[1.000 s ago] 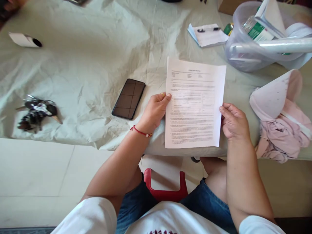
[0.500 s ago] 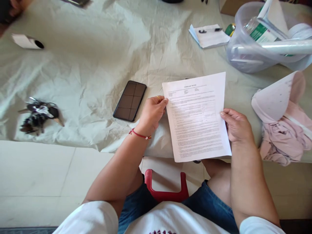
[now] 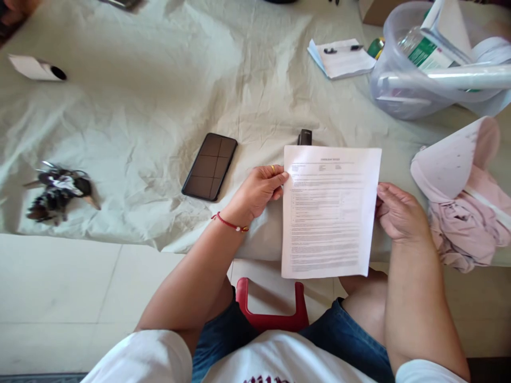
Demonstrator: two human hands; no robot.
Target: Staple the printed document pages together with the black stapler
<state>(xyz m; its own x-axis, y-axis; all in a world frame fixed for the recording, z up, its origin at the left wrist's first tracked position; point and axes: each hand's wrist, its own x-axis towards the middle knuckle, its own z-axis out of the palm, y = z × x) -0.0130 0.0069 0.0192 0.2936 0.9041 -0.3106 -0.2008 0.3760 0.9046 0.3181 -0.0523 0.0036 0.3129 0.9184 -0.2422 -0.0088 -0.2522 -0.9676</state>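
A printed sheet of paper (image 3: 325, 218) is held up over the table's near edge, its text facing me. My left hand (image 3: 265, 186) pinches its left edge near the top corner, thumb on the front. On the opposite side, my right hand (image 3: 401, 210) grips the right edge, fingers partly behind the page. Whether there is more than one sheet I cannot tell. Just past the top edge, a small black object (image 3: 305, 136) shows in part, the rest hidden by the paper. A dark smartphone (image 3: 209, 166) lies left of my left hand.
A bunch of keys (image 3: 62, 191) and a white roll (image 3: 38, 68) lie to the left. At the right are a pink cap (image 3: 455, 159) with crumpled cloth, a filled plastic tub (image 3: 399, 101) and a notepad (image 3: 345, 59). A red stool (image 3: 275, 321) stands below.
Both hands have shifted the paper to the right and toward me, and it has turned straighter. The small black object beyond its top edge has come into view.
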